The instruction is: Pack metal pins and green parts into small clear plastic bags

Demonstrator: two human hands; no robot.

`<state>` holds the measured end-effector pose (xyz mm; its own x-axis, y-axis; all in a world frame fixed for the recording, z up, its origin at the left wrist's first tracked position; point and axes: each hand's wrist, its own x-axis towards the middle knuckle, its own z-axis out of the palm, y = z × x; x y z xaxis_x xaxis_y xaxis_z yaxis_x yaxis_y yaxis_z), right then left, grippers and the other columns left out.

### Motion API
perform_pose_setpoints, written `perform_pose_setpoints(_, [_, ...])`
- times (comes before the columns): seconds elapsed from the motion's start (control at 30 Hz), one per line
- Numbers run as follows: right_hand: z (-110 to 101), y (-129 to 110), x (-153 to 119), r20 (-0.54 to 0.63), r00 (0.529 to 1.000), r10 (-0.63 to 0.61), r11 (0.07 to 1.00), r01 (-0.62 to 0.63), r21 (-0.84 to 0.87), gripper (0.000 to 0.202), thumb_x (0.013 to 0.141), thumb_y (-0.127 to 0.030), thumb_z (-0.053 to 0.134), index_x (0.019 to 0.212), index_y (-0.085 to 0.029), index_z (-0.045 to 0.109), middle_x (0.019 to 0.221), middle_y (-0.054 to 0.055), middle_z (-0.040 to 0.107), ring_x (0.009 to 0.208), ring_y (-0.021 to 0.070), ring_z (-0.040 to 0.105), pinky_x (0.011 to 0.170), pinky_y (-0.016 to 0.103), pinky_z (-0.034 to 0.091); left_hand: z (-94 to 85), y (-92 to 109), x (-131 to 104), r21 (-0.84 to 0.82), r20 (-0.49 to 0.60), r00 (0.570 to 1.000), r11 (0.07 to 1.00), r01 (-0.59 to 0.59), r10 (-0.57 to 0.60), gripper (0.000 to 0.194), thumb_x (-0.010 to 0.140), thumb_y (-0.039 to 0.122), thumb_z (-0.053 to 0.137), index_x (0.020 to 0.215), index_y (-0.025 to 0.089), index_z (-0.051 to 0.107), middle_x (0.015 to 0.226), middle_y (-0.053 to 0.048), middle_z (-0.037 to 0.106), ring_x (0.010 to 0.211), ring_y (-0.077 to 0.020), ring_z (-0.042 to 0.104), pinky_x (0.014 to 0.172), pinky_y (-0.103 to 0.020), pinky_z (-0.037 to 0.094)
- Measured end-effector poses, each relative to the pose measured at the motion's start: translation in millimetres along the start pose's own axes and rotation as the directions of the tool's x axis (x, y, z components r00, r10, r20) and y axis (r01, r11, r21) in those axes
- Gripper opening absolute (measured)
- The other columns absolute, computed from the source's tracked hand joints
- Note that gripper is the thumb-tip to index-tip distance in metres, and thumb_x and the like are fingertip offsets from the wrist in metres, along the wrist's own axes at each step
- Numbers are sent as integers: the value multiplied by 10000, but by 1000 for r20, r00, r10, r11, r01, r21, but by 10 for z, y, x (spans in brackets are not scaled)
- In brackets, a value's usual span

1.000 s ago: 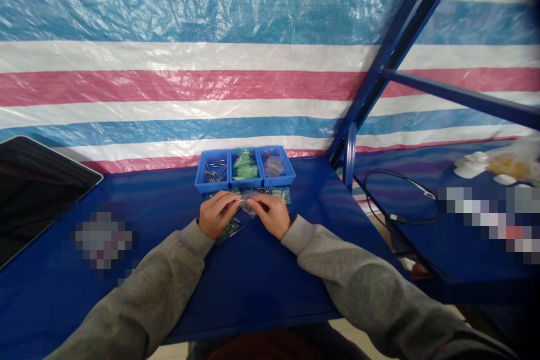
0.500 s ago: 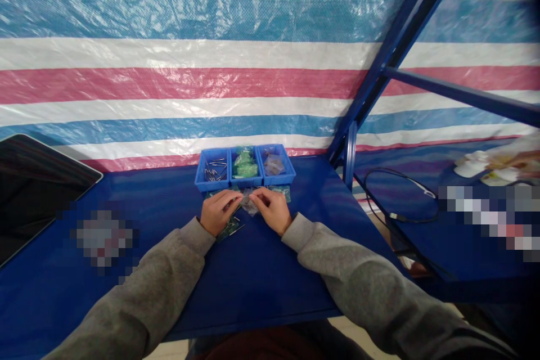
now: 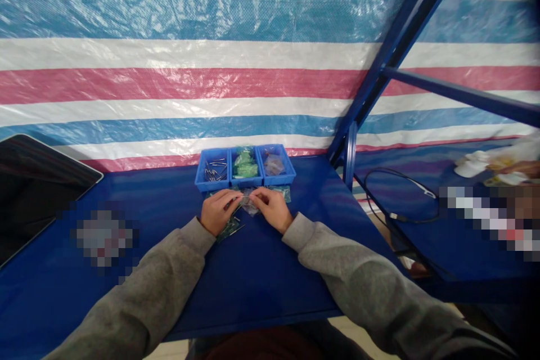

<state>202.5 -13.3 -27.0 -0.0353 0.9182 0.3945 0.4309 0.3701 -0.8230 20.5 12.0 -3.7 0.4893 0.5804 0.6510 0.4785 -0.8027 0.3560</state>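
Both my hands pinch a small clear plastic bag (image 3: 252, 209) just in front of the bins. My left hand (image 3: 220, 211) has thumb and fingertips closed on its left edge, while my right hand (image 3: 272, 209) closes on its right edge. What is inside the bag is too small to tell. Beneath and beside my left hand lie green packets (image 3: 228, 229) and a thin metal rod (image 3: 237, 230). Another green packet (image 3: 284, 193) lies behind my right hand.
Three joined blue bins stand behind my hands: a left bin (image 3: 212, 185) with metal rods, a middle one with green packets (image 3: 246, 169), a right one with clear bags (image 3: 274, 165). A black screen (image 3: 37, 197) is at left; a cable (image 3: 367, 194) and blue frame (image 3: 371, 84) are at right.
My hands stay almost in place, the right one shifted very slightly right. At the far right edge, another person's hand has moved a little.
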Motion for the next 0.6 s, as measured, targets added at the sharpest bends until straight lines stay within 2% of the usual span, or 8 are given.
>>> perform_pose_setpoints(0.43, [-3,-28,1,20,1000,-9,999,10,-32,224,857,-320,482,787,-172,634,577,-17,568,503,106,490,505,207,380,-7,26,14,-13,-15,1000,1000,18,-18,149,848,240,533,918,177,648,865,-46,680,802,-145,635,741,-265,513])
perform_pose_setpoints(0.6, [-9,-55,10,16,999,-38,998,38,-43,209,860,-304,483,791,-177,633,609,-17,585,518,106,494,521,209,375,8,-13,2,-12,-28,999,1000,25,-26,165,847,223,536,963,186,647,911,-47,682,838,-151,635,792,-286,506])
